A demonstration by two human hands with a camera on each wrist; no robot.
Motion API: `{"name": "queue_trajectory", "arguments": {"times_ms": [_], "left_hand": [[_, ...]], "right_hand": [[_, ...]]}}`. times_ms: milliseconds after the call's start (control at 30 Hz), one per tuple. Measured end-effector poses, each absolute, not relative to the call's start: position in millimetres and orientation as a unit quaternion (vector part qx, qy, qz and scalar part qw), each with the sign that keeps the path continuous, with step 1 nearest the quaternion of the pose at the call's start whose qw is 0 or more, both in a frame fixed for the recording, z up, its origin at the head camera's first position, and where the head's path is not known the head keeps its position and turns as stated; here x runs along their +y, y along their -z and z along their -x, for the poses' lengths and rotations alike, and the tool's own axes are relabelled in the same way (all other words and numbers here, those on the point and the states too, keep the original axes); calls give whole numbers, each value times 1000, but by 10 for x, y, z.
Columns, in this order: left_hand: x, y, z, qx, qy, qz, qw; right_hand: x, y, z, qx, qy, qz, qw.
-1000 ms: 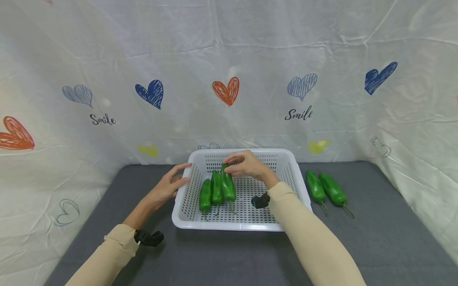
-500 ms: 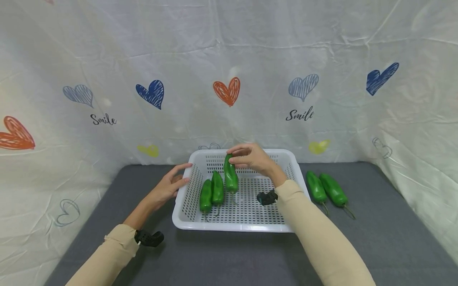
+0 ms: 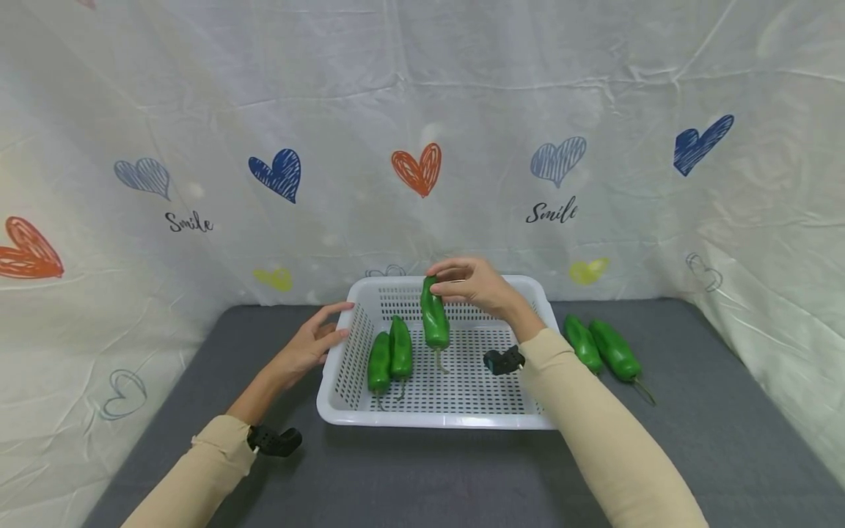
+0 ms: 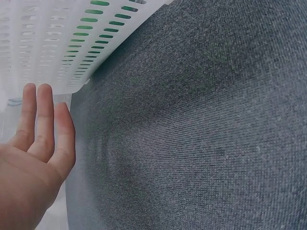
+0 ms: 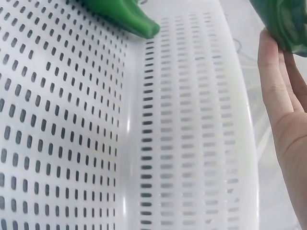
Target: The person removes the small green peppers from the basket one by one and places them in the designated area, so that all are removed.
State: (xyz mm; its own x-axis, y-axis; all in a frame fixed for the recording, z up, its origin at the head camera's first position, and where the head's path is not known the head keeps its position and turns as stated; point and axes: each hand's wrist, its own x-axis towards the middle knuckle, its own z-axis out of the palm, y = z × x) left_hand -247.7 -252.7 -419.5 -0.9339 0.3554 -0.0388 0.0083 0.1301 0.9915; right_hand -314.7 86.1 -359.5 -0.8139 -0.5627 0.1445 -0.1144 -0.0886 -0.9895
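My right hand pinches a long green pepper by its tip, and the stem dangles downward over the white perforated basket. In the right wrist view that pepper appears at the upper right, above the fingers. Two more green peppers lie side by side in the basket's left part, a left one and a right one. At the basket's left side, my left hand touches the rim, its fingers extended. The left wrist view shows this hand next to the slotted wall.
Two green peppers, a nearer-left one and a right one, lie on the grey cloth right of the basket. A white curtain printed with hearts hangs behind the table.
My right hand has lifted the pepper from beside the other two and moved it up and to the right. The left hand stays at the basket's rim.
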Motion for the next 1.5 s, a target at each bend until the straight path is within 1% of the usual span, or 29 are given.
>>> {"name": "queue_trajectory", "arguments": {"times_ms": [267,533,967,1500], "left_hand": [[-2537,4206,2485,740,-647,-124,135],[-2541,4213,2492,740,-647,-127,133],[-2525,4205,2470,741,-647,-129,129],[-2512,4210,2475,746,-642,-128,122]], "right_hand": [[983,3533,3154,663,674,289,150],[1176,3432,3123,666,670,298,140],[1602,3399,3078,679,662,301,100],[2055,3292,2994,717,626,297,81]]}}
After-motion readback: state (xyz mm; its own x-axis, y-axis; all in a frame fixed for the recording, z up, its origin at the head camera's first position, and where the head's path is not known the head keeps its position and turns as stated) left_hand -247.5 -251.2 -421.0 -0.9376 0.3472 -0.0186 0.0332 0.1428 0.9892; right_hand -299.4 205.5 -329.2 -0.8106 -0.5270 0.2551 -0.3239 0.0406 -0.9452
